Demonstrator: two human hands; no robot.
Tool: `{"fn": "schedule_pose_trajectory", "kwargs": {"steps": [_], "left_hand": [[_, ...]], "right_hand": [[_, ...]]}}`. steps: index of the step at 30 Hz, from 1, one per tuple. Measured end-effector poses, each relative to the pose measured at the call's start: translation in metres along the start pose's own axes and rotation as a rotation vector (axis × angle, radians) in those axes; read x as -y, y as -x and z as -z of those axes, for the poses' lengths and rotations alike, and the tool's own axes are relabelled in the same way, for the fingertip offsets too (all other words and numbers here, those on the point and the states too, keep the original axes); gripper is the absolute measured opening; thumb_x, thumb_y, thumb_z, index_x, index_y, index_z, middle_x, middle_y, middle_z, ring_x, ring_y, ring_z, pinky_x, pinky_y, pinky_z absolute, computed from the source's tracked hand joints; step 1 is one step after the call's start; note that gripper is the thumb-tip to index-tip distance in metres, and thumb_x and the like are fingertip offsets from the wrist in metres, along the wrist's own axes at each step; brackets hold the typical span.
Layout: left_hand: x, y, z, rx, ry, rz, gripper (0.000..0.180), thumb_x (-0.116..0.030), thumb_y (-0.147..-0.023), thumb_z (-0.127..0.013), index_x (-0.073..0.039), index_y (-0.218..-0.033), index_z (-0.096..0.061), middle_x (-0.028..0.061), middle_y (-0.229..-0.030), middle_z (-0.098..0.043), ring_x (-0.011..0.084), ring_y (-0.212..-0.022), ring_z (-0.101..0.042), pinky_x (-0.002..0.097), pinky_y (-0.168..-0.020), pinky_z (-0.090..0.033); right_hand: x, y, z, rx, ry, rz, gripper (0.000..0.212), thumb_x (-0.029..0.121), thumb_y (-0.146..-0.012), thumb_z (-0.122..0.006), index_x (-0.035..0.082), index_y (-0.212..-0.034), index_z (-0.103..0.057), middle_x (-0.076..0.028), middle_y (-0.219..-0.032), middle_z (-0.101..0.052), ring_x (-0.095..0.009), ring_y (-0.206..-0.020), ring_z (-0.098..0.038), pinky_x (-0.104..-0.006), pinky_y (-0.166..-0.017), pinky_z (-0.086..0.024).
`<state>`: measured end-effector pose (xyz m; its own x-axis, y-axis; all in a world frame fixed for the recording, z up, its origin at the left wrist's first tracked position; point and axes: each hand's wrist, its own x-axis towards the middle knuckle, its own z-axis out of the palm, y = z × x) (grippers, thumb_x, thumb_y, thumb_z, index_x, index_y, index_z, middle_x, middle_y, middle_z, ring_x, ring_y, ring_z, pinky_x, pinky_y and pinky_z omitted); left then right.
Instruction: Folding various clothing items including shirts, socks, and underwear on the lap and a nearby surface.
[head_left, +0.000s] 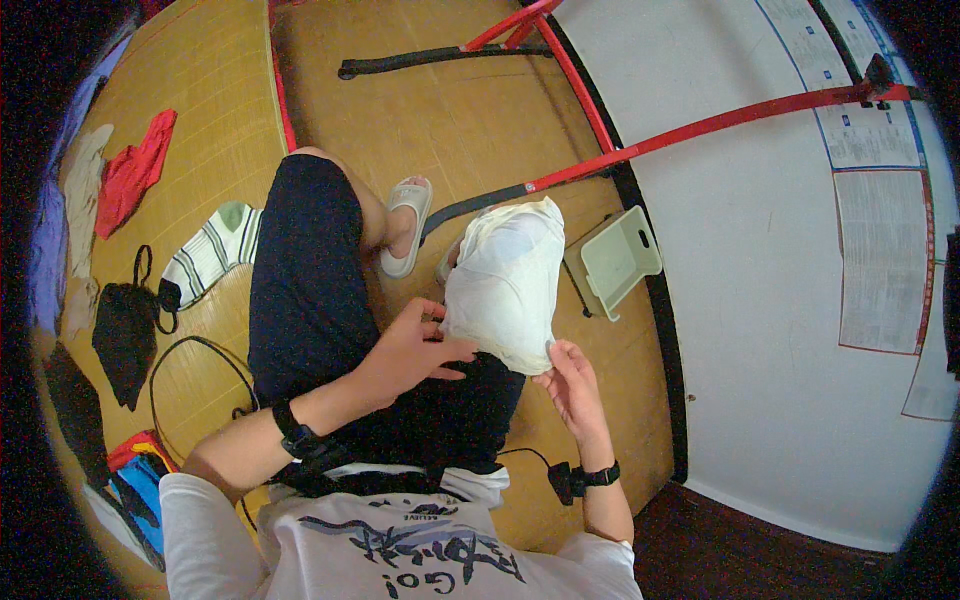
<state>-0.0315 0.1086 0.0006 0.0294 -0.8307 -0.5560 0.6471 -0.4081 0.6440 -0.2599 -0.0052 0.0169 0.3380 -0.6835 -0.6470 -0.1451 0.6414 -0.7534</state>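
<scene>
A soft white cloth garment point(510, 285) with a yellowish edge lies spread over my right knee; its exact kind I cannot make out. My right hand point(572, 385) pinches its lower right corner between thumb and fingers. Beside the garment's lower left edge is my left hand point(415, 345), fingers apart, with the fingertips at or just touching the cloth. Under both hands are my dark shorts point(310, 270).
On the mat to the left lie a striped sock point(215, 255), a black pouch-like cloth point(125, 335), a red cloth point(137, 172) and other clothes. A pale plastic bin point(620, 262) stands by the wall at right. Red metal bars point(700, 128) cross ahead.
</scene>
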Motion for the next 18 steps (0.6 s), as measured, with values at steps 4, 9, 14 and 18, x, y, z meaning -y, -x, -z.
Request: {"fn": "schedule_pose_trajectory", "kwargs": {"steps": [4, 9, 14, 18], "left_hand": [[-0.008, -0.012, 0.000, -0.065, 0.151, 0.184, 0.039, -0.012, -0.089, -0.060, 0.003, -0.114, -0.034, 0.0180, -0.105, -0.055, 0.0250, -0.087, -0.065, 0.0366, -0.073, -0.058], [0.003, -0.004, 0.006, -0.037, 0.045, 0.201, 0.035, -0.009, -0.089, -0.054, 0.003, -0.115, -0.034, 0.0198, -0.104, -0.054, 0.0300, -0.084, -0.067, 0.0409, -0.071, -0.058], [0.024, 0.002, 0.011, -0.007, 0.017, 0.314, 0.036, -0.006, -0.086, -0.055, 0.004, -0.114, -0.034, 0.0200, -0.102, -0.056, 0.0291, -0.083, -0.067, 0.0404, -0.071, -0.058], [0.019, -0.002, 0.008, 0.068, -0.049, 0.360, 0.037, -0.014, -0.087, -0.057, 0.003, -0.113, -0.038, 0.0177, -0.100, -0.059, 0.0260, -0.080, -0.066, 0.0377, -0.068, -0.058]], "right_hand": [[0.001, -0.004, 0.003, 0.006, 0.179, -0.034, 0.021, 0.012, -0.090, -0.062, 0.004, -0.106, -0.050, -0.005, -0.093, -0.064, -0.010, -0.078, -0.060, -0.0226, -0.067, -0.049], [-0.005, 0.003, 0.008, 0.001, 0.223, 0.086, 0.023, 0.012, -0.089, -0.063, 0.005, -0.106, -0.050, -0.005, -0.090, -0.065, -0.009, -0.076, -0.058, -0.0214, -0.065, -0.044], [-0.003, 0.009, 0.016, 0.072, 0.387, -0.009, 0.026, 0.013, -0.088, -0.065, 0.005, -0.107, -0.049, -0.004, -0.091, -0.065, -0.010, -0.079, -0.057, -0.0233, -0.070, -0.044], [-0.001, 0.001, 0.023, 0.075, 0.659, 0.112, 0.032, 0.015, -0.087, -0.066, 0.005, -0.112, -0.048, -0.005, -0.101, -0.061, -0.012, -0.089, -0.055, -0.0269, -0.076, -0.044]]}}
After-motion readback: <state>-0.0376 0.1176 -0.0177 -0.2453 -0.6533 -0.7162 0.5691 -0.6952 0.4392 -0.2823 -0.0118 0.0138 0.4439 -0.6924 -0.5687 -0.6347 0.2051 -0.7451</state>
